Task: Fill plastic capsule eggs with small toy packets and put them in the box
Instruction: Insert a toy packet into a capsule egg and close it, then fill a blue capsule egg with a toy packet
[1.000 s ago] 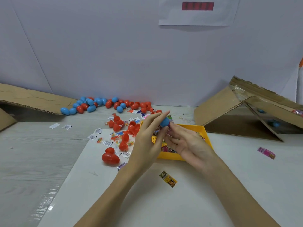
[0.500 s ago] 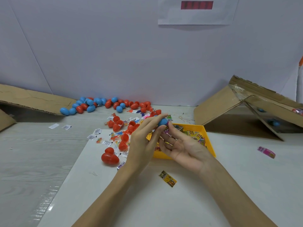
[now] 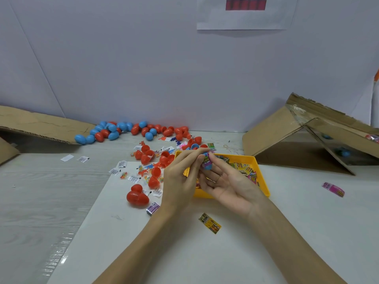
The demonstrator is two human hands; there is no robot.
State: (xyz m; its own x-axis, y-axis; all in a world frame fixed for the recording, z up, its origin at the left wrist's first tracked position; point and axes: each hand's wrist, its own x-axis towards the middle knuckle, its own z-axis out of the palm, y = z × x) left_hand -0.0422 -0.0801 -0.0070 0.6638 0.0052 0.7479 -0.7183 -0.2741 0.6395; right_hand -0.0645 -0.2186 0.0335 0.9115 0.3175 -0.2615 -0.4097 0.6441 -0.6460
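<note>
My left hand (image 3: 181, 181) pinches a blue egg half (image 3: 208, 166) above the near left corner of the yellow tray (image 3: 262, 177). A small printed toy packet (image 3: 205, 160) sticks out of that half. My right hand (image 3: 227, 182) lies palm up just right of it, its thumb and forefinger pinching the packet at the half. The tray holds several small coloured packets (image 3: 245, 169). A tilted cardboard box (image 3: 287, 138) with blue eggs inside stands at the right.
Open red egg halves (image 3: 147, 155) and tiny toys lie left of the tray, with a joined red egg (image 3: 137, 196) nearer me. Closed red and blue eggs (image 3: 114, 133) line the wall. Loose packets lie near me (image 3: 210, 223) and at the right (image 3: 333, 189). Flat cardboard (image 3: 41, 125) sits at the left.
Both hands drew back a little toward me with the blue half. My right hand turned palm up and its fingers spread, while thumb and forefinger stayed at the packet.
</note>
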